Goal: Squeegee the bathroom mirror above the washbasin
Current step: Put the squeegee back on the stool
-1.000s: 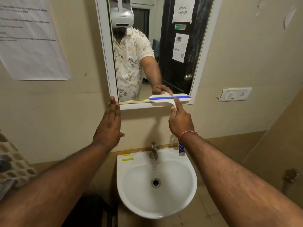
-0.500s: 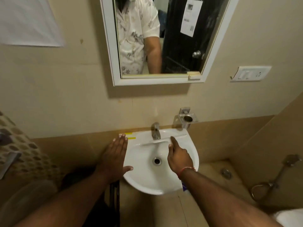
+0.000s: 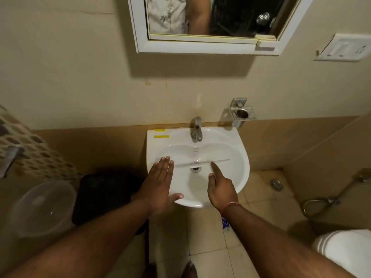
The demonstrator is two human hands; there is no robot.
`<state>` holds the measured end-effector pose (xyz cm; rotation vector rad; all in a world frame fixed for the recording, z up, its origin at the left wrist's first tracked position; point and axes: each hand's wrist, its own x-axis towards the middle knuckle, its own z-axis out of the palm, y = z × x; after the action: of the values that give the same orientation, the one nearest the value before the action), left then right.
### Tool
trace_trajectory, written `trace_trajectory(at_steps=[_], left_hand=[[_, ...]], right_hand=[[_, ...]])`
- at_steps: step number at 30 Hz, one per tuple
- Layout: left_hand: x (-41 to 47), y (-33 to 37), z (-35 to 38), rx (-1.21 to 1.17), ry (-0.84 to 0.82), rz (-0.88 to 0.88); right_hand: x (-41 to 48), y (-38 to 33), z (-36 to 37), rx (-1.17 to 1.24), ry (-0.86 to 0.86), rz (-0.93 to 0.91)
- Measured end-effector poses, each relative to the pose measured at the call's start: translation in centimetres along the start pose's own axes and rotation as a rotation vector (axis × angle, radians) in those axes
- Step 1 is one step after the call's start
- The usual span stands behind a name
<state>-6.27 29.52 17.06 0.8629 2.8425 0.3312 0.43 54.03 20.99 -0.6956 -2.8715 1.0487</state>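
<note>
The white-framed mirror [image 3: 202, 19] hangs at the top of the view, only its lower part showing. Below it the white washbasin [image 3: 239, 157] juts from the wall. My right hand [image 3: 221, 189] is shut on the white squeegee [image 3: 206, 163], forefinger stretched along its handle; the blade lies crosswise over the basin's drain, and the blue end of the handle [image 3: 225, 223] pokes out under my wrist. My left hand [image 3: 160, 185] hovers flat, fingers together, over the basin's left rim, holding nothing.
A chrome tap [image 3: 196, 131] stands at the basin's back edge. A metal holder [image 3: 242, 113] is fixed to the wall at its right. A switch plate [image 3: 343, 48] sits right of the mirror. A clear bucket [image 3: 43, 207] and dark bin [image 3: 104, 195] stand left; a toilet [image 3: 345, 251] right.
Both hands have dropped from the mirror's bottom edge to the basin. The squeegee came down off the glass with my right hand, and my view tilted downward.
</note>
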Motion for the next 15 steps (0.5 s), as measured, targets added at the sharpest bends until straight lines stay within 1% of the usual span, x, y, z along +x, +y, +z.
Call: trace_trajectory(at_steps=[4,5,6,8,10,15], left_hand=[[1.0,0.8,-1.7,-0.004,0.074,0.050],[1.1,0.9,-2.0,0.010,0.096,0.063],[1.2,1.0,-2.0,0.026,0.103,0.068],[1.2,1.1,-1.8,0.051,0.070,0.046],[1.0,1.2,-1.1,0.074,0.021,0.002],[0.8,0.9,0.4,0.095,0.006,-0.006]], right_hand=[[0.1,-0.9,-1.3,0.022,0.119,-0.052],[0.3,-0.9,-1.3,0.014,0.097,-0.052],[0.7,-0.9,-1.3,-0.003,0.038,-0.017],[1.7,-1.1,-1.2,-0.011,-0.087,0.113],[2.0,-1.7,-1.2,0.007,-0.081,0.170],[1.6,-2.8,-0.7,0.007,0.000,0.017]])
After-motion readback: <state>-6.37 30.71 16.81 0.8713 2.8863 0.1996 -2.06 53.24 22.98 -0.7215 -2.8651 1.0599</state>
